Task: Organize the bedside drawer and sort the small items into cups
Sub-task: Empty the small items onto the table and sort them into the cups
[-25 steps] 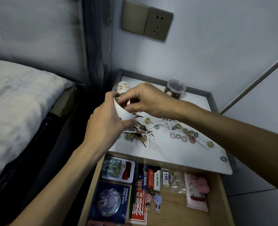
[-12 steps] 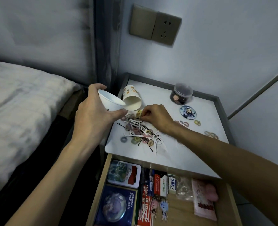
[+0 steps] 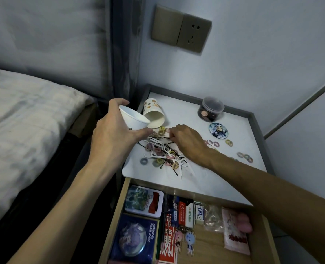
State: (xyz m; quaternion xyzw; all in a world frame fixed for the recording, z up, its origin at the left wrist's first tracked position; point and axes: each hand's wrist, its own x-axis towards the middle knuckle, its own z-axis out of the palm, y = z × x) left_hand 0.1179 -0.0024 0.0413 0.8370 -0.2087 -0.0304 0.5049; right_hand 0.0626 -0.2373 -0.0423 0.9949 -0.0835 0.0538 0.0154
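Note:
My left hand [image 3: 112,138] grips a white paper cup [image 3: 134,119], tilted with its mouth facing right, just left of the bedside table [image 3: 215,180]. A patterned paper cup [image 3: 154,115] lies on its side behind it. On the tabletop a pile [image 3: 163,153] of small coloured hair ties, white floss picks and black hairpins is heaped. My right hand [image 3: 188,141] is lowered onto the pile's far edge, fingertips curled down among the items; what they pinch is hidden.
A clear lidded jar [image 3: 211,109] and a round badge [image 3: 218,130] sit at the back. Loose hair ties [image 3: 244,157] lie to the right. The open drawer [image 3: 118,216] below holds tins, cards, keychains and packets. A bed [image 3: 24,119] is on the left.
My right hand left the cup's mouth and dropped to the pile on the table. The left hand drew the white cup leftward. The view shifted, showing the fallen patterned cup.

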